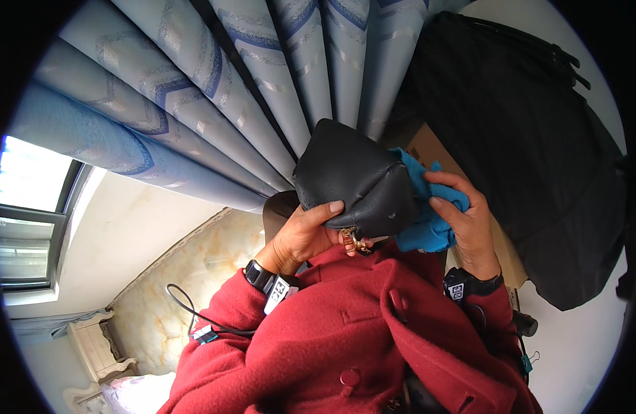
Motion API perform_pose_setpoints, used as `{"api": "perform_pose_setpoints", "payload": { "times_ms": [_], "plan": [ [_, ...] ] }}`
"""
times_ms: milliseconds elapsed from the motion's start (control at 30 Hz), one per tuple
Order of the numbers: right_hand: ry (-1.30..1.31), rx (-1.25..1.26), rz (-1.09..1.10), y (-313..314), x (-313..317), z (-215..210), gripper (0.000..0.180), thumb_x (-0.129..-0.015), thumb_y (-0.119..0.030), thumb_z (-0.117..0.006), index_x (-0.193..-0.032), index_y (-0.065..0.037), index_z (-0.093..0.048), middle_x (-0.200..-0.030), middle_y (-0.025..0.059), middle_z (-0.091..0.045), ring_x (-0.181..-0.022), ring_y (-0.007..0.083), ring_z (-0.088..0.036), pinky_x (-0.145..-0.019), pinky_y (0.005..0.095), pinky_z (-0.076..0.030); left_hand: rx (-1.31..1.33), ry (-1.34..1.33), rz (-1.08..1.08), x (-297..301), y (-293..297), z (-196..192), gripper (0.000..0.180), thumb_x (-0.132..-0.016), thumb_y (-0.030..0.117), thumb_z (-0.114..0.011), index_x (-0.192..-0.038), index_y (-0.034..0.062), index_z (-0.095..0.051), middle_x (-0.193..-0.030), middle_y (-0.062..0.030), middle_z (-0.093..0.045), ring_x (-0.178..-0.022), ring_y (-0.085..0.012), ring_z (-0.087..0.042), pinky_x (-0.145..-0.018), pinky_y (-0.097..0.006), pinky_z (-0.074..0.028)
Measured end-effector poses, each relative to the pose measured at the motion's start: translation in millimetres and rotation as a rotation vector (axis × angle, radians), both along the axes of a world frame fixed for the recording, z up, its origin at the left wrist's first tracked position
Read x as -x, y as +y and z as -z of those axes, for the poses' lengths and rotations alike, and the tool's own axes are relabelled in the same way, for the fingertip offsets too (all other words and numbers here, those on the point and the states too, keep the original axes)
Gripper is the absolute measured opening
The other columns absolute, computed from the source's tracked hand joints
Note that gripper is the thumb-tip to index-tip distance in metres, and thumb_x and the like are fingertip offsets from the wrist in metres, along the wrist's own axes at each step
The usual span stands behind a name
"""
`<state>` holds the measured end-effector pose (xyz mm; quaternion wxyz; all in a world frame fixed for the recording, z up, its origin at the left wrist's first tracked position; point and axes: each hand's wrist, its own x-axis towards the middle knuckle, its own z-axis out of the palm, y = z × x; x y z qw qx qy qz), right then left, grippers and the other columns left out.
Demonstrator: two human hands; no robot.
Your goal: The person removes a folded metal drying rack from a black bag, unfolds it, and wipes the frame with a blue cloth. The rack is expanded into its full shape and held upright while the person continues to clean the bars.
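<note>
A black leather bag (359,183) with a crease down its side is held up in front of my red coat. My left hand (307,231) grips its lower left edge, thumb lying on the leather and fingers underneath. Below the bag, near those fingers, hangs a gold-coloured metal fitting (354,241). On the bag's right side, my right hand (466,217) pinches a crumpled blue cloth (428,221) between thumb and fingers. The cloth lies against the bag's right edge; where exactly it touches is partly hidden.
Blue patterned curtains (263,83) hang ahead. A large black garment or cover (518,152) hangs at the right, with a brown cardboard box (435,152) partly behind the cloth. A window (32,214) is at the left, above a cream piece of furniture (94,345). A black cable (183,297) loops by my left sleeve.
</note>
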<state>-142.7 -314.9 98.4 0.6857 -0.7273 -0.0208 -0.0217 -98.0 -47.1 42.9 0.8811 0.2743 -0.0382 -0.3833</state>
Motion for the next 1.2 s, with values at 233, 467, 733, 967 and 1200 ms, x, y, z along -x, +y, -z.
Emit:
{"api": "perform_pose_setpoints", "payload": {
  "times_ms": [233,467,733,967,1200],
  "plan": [
    [-0.267,0.111,0.009,15.3,6.6,-36.0,0.027,-0.087,-0.014,-0.069,-0.112,-0.005,-0.069,-0.113,0.0091,-0.065,-0.1,0.0167,-0.061,-0.091,0.0277,-0.046,0.185,0.09,0.129,-4.5,16.1,16.2,0.043,-0.096,0.018,-0.058,-0.133,0.0,-0.046,-0.121,-0.0205,-0.061,-0.101,-0.0371,-0.066,-0.076,-0.053,-0.059],
    [-0.716,0.827,-0.379,40.7,-2.8,-52.9,0.028,-0.071,-0.009,-0.079,-0.097,-0.015,-0.071,-0.105,0.0061,-0.064,-0.086,0.0259,-0.06,-0.073,0.0338,-0.051,0.146,0.063,0.131,-2.1,10.5,27.0,0.044,-0.096,0.028,-0.058,-0.125,-0.0039,-0.05,-0.105,-0.0222,-0.065,-0.086,-0.0339,-0.069,-0.059,-0.036,-0.059],
    [-0.49,0.743,0.183,17.1,-11.3,-49.2,0.023,-0.072,-0.013,-0.083,-0.091,-0.006,-0.071,-0.097,0.0091,-0.061,-0.084,0.0229,-0.063,-0.071,0.0314,-0.05,0.01,0.153,0.059,4.5,12.8,22.1,0.035,-0.098,0.024,-0.055,-0.12,-0.0038,-0.051,-0.094,-0.0178,-0.066,-0.064,-0.0293,-0.067,-0.043,-0.028,-0.051],
    [-0.525,0.902,0.14,50.3,-1.3,-43.0,0.043,-0.061,-0.027,-0.09,-0.09,-0.009,-0.063,-0.096,0.0077,-0.061,-0.085,0.0276,-0.064,-0.069,0.0356,-0.053,0.024,0.047,0.016,6.1,3.3,16.5,0.036,-0.099,0.022,-0.054,-0.124,-0.0035,-0.049,-0.094,-0.0203,-0.067,-0.071,-0.0351,-0.069,-0.052,-0.032,-0.057],
    [-0.403,0.791,0.118,51.4,-4.1,-33.0,0.037,-0.068,-0.022,-0.086,-0.088,-0.007,-0.059,-0.093,0.0084,-0.06,-0.081,0.0282,-0.062,-0.067,0.0365,-0.051,-0.048,-0.05,-0.038,10.1,3.3,6.7,0.033,-0.101,0.019,-0.05,-0.122,-0.006,-0.05,-0.09,-0.0218,-0.068,-0.072,-0.0331,-0.07,-0.059,-0.033,-0.06]
  ]
}}
